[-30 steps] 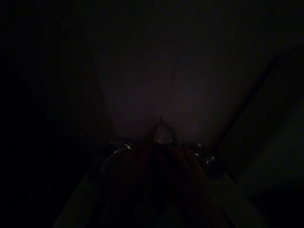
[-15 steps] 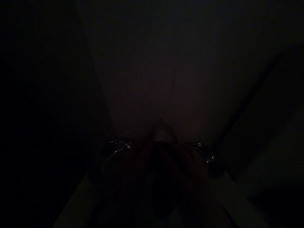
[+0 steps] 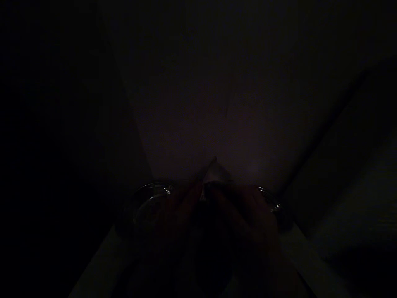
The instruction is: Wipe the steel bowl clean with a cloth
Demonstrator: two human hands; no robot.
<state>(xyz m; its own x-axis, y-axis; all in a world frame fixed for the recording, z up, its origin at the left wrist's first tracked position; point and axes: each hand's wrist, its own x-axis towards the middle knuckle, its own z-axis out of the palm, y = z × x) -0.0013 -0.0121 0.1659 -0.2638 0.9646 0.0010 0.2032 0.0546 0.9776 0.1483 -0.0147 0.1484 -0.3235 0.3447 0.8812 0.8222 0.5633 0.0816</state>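
1. Object [image 3: 217,173], pointed, sits at the fingertips between left grip [image 3: 182,203] and right grip [image 3: 242,207], tip facing away from the person; long axis unclear.
2. Darkness hides whether either grip is clenched.

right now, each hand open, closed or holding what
Left hand: fingers by a pale pointed item, material unclear; grip too dark to tell.
Right hand: fingers by it too; grip unclear.

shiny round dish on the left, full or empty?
Cannot tell. The shiny round dish shows glinting curved edges, but its inside is too dark.
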